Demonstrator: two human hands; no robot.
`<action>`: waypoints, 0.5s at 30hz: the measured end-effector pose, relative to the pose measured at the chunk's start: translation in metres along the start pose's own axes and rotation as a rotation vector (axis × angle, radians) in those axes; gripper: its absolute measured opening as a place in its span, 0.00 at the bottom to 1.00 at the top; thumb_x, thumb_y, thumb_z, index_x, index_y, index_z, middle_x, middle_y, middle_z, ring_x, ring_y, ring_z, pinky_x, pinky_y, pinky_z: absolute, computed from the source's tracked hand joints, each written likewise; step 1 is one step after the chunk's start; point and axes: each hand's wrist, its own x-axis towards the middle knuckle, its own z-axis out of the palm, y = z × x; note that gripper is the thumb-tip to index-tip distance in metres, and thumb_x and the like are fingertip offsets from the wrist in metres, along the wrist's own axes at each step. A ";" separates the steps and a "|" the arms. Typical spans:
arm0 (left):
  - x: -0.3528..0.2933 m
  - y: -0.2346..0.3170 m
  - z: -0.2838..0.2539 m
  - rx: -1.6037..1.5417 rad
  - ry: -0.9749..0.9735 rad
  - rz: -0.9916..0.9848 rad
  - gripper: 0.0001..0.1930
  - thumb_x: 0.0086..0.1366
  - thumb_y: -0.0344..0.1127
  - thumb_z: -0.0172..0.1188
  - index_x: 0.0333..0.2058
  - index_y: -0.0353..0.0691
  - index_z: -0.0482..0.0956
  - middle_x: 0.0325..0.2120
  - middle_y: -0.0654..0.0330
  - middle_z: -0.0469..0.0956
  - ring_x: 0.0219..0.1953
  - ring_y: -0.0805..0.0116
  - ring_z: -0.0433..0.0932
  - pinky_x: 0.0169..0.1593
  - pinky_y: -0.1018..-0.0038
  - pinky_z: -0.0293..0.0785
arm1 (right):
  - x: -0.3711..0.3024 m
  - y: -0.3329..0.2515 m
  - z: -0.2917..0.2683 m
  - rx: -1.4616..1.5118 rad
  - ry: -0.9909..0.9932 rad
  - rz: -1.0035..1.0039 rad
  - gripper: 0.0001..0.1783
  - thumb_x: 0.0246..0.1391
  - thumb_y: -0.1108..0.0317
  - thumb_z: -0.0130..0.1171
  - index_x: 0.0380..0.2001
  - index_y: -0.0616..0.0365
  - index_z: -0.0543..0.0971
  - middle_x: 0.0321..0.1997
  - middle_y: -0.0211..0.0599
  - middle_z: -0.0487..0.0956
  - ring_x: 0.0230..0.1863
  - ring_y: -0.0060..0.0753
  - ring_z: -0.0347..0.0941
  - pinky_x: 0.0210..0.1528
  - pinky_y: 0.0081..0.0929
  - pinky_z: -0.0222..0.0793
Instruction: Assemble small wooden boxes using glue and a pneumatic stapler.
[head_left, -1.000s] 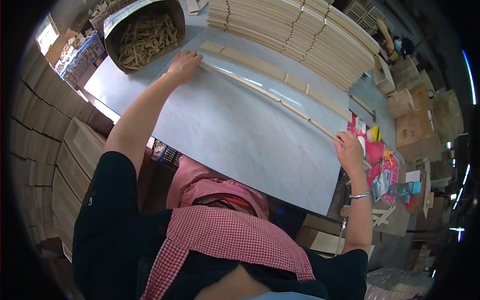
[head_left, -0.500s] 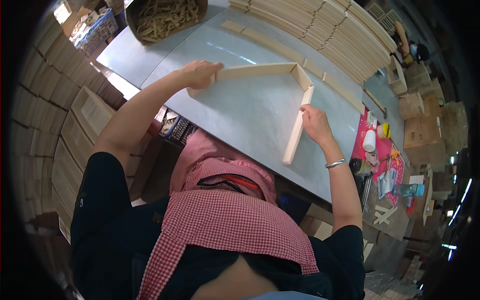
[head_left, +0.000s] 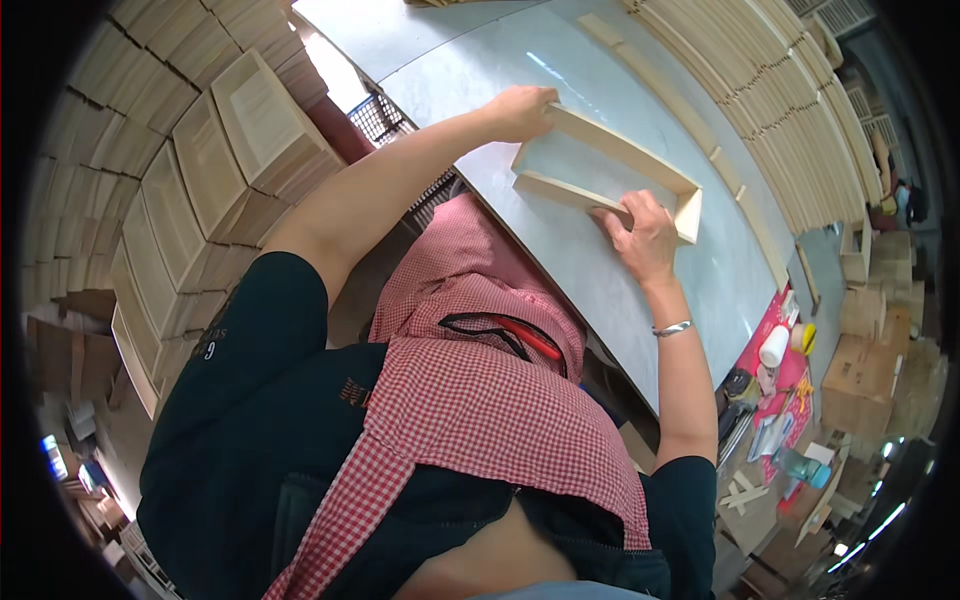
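Observation:
A narrow rectangular wooden frame (head_left: 628,148) of thin pale strips stands on edge on the grey tabletop (head_left: 735,285). My left hand (head_left: 522,112) is closed around its far left corner, fingers wrapped over the strip. At the near side, my right hand (head_left: 646,240) pinches the near long strip (head_left: 565,192) close to the right end. That strip lies almost parallel to the far one. Between its free left end and the short left piece a small gap seems to show. The frame's right corner is partly behind my right hand.
Stacked wooden slats (head_left: 770,110) line the table's far right side, with loose flat strips (head_left: 690,120) before them. A hammer (head_left: 807,275), white bottle (head_left: 774,346) and yellow tape roll (head_left: 803,338) sit to the right. Stacked wooden trays (head_left: 265,110) rise at left.
The near long strip has swung leftward and inward with my right hand, turning the open angled shape into a narrow rectangle. The view has shifted, and my left hand still holds the left corner.

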 end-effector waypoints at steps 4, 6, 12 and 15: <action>0.001 -0.002 0.004 0.061 0.040 -0.005 0.17 0.62 0.37 0.53 0.45 0.34 0.78 0.38 0.45 0.83 0.37 0.48 0.82 0.44 0.60 0.81 | 0.003 -0.002 0.003 -0.066 0.035 -0.034 0.16 0.49 0.57 0.70 0.29 0.53 0.75 0.25 0.29 0.73 0.28 0.36 0.69 0.37 0.32 0.66; 0.001 -0.004 0.009 0.060 0.069 -0.004 0.16 0.62 0.37 0.52 0.44 0.34 0.79 0.38 0.45 0.83 0.37 0.48 0.82 0.44 0.60 0.80 | 0.005 -0.003 0.005 -0.070 0.037 -0.032 0.16 0.49 0.57 0.70 0.29 0.53 0.75 0.25 0.29 0.73 0.28 0.36 0.69 0.37 0.33 0.66; 0.001 -0.008 0.020 0.069 0.140 -0.001 0.17 0.63 0.38 0.51 0.46 0.33 0.78 0.39 0.45 0.83 0.38 0.46 0.82 0.44 0.59 0.80 | 0.010 -0.007 0.009 -0.106 0.067 -0.021 0.17 0.49 0.56 0.70 0.29 0.53 0.74 0.26 0.29 0.75 0.28 0.36 0.71 0.36 0.33 0.67; -0.004 -0.010 0.019 0.070 0.123 -0.028 0.20 0.65 0.39 0.51 0.50 0.34 0.76 0.42 0.46 0.83 0.39 0.46 0.82 0.43 0.59 0.81 | 0.010 -0.010 0.009 -0.117 0.068 -0.027 0.17 0.48 0.56 0.71 0.29 0.53 0.74 0.26 0.29 0.76 0.29 0.36 0.71 0.36 0.33 0.67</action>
